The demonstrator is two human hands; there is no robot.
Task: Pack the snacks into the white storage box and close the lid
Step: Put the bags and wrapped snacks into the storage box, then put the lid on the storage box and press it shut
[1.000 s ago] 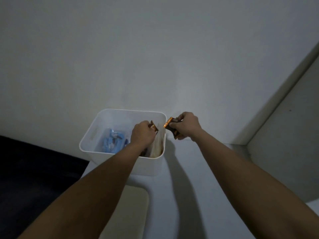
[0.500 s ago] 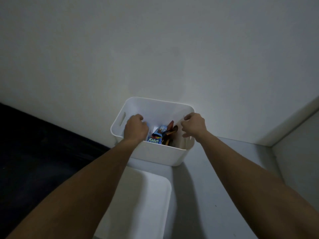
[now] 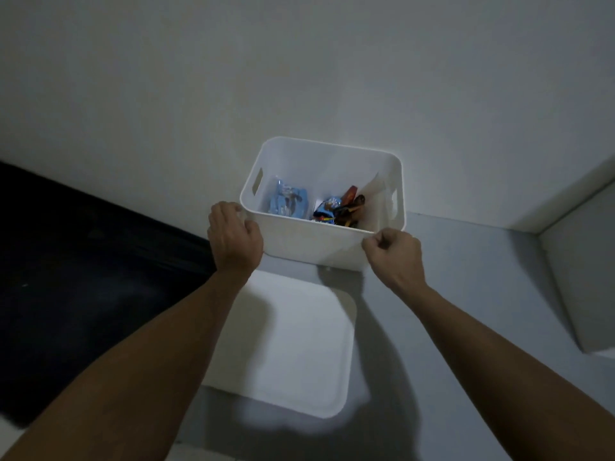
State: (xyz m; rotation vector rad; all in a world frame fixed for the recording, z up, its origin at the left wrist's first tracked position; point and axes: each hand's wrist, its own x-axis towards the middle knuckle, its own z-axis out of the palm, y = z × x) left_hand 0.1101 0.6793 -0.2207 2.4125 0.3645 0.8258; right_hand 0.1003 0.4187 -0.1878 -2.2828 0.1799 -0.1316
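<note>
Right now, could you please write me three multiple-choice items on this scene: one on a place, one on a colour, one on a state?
1. Where does the lid lie?
A. on the box
B. flat on the surface in front of the box
C. against the wall

2. What colour are the packets at the box's left end?
A. light blue
B. green
C. yellow

3. How is the white storage box?
A. closed
B. tipped over
C. open, snacks inside

Answers: 1 B, it rests between the forearms, near the box. 2 A, they show pale blue. 3 C, the top is uncovered, left hand and right hand at its near corners.
</note>
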